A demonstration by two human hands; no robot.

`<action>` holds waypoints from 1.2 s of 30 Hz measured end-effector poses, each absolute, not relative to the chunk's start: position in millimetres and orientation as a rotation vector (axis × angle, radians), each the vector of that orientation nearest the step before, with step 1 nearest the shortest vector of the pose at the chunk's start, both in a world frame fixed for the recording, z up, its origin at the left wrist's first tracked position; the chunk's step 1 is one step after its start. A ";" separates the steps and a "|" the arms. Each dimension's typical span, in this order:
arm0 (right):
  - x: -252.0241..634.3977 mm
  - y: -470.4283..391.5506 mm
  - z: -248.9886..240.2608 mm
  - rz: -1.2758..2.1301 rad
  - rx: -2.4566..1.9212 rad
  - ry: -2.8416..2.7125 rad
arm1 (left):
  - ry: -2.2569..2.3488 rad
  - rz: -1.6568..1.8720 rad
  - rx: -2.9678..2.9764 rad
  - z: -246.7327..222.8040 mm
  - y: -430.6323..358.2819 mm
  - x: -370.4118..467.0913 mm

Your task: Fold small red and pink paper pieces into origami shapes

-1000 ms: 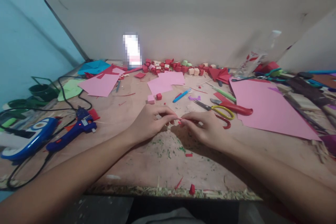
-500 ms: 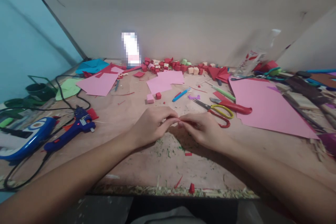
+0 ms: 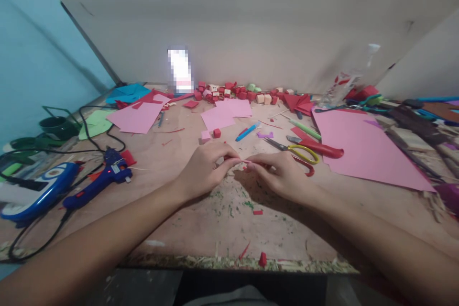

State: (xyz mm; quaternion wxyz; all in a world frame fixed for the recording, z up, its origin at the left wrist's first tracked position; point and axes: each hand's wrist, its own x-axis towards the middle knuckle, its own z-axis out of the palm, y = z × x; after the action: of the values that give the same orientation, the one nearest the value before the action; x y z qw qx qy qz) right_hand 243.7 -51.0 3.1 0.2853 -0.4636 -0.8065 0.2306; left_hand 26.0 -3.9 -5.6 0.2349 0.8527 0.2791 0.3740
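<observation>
My left hand (image 3: 206, 168) and my right hand (image 3: 281, 174) meet above the middle of the table, thumbs and forefingers pinched. Between the fingertips spans a thin pinkish strip (image 3: 244, 161), probably paper; most of it is hidden by the fingers. A bit of red shows under the right fingertips. Scissors (image 3: 303, 154) with yellow and red handles lie just beyond my right hand, partly covered by it. Past my left hand sit a pink cube (image 3: 205, 136) and a smaller red cube (image 3: 217, 133). A blue pen (image 3: 247, 132) lies near them.
A blue glue gun (image 3: 107, 172) with a black cord lies at left. Pink sheets (image 3: 362, 148) lie right and at the back. A red-handled cutter (image 3: 322, 148), a bottle (image 3: 344, 83), a lit phone (image 3: 181, 69) and a row of small cubes (image 3: 242, 92) stand or lie farther off.
My fingertips have drawn slightly apart, so the thin strip between them shows more. The view has shifted a little; the things on the table stay put.
</observation>
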 end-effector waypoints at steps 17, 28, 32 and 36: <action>246.3 -49.3 -1.5 0.542 -1.236 -2.251 | 0.736 0.870 2.406 -7.8 -3.6 28.2; 242.4 -46.1 2.3 0.833 -1.334 -1.870 | 0.829 0.845 2.187 -6.8 -2.5 29.1; 243.2 -40.7 -2.3 1.217 -1.256 -1.395 | 0.784 0.816 2.081 -5.4 -3.9 30.9; 240.3 -42.2 -6.1 1.438 -1.098 -1.178 | 0.783 0.799 1.935 -0.2 -11.2 33.9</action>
State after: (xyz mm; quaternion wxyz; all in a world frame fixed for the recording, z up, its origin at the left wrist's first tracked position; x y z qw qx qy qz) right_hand 240.3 -42.2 -6.1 0.4719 -0.4484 -0.4811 0.5872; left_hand 33.9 -11.2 -0.2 0.4377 0.7784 0.3150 0.3212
